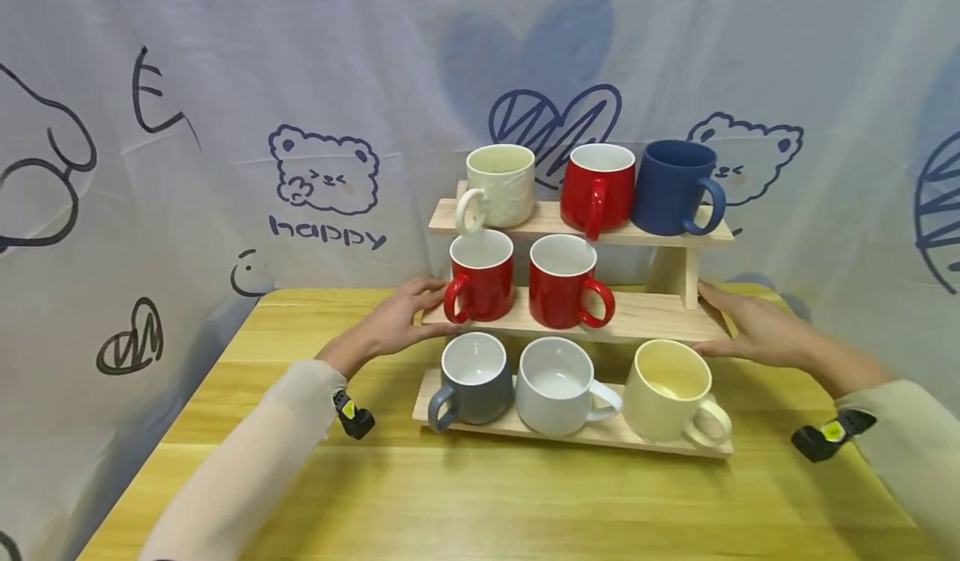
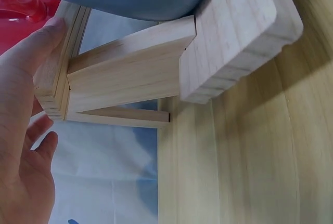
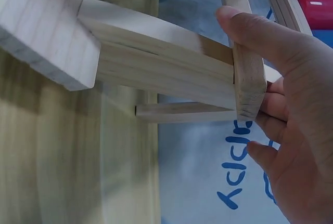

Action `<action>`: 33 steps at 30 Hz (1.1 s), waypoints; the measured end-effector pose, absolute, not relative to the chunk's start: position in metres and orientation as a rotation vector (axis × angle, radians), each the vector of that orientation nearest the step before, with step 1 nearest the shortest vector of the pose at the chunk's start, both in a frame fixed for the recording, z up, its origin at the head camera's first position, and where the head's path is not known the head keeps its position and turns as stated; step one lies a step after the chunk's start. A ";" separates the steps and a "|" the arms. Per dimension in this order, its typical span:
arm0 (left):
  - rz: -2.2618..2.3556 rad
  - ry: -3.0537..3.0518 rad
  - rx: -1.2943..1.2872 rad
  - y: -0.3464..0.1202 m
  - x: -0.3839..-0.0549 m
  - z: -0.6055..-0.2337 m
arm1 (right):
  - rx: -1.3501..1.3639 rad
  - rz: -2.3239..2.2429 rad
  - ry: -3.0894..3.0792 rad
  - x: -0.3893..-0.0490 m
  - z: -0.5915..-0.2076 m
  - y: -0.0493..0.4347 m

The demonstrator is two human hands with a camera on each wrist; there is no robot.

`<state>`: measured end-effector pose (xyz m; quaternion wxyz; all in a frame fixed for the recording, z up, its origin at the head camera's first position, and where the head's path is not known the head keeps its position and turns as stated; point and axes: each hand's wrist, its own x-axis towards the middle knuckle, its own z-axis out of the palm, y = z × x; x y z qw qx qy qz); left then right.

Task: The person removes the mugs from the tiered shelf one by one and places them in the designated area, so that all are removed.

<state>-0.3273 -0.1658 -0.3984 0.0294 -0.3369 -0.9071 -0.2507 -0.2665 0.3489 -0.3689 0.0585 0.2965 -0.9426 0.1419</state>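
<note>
A three-tier wooden rack (image 1: 652, 315) bears several mugs. My left hand (image 1: 393, 319) grips the left end of its middle shelf. In the left wrist view the thumb lies along the shelf's edge, with the other fingers behind. At the opposite end my right hand (image 1: 761, 328) holds the same shelf, its thumb pressed on the front edge in the right wrist view. Two red mugs (image 1: 491, 290) stand on that shelf. Below are a grey mug (image 1: 483, 398), a white mug (image 1: 551, 403) and a yellow mug (image 1: 656, 403).
On the top shelf stand a cream mug (image 1: 513, 198), another red mug (image 1: 592, 186) and a dark blue mug (image 1: 667, 190). The rack sits toward the back of a wooden table (image 1: 450, 503). Behind hangs a pale curtain (image 1: 412, 61) with blue drawings.
</note>
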 end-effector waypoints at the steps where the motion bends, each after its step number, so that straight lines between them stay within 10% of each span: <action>1: -0.763 -2.809 -1.026 -0.167 -0.327 -0.398 | 0.897 0.436 -2.868 -0.269 -0.368 0.348; 33: -0.640 -2.928 -0.870 -0.179 -0.339 -0.394 | 0.718 0.519 -2.953 -0.296 -0.374 0.332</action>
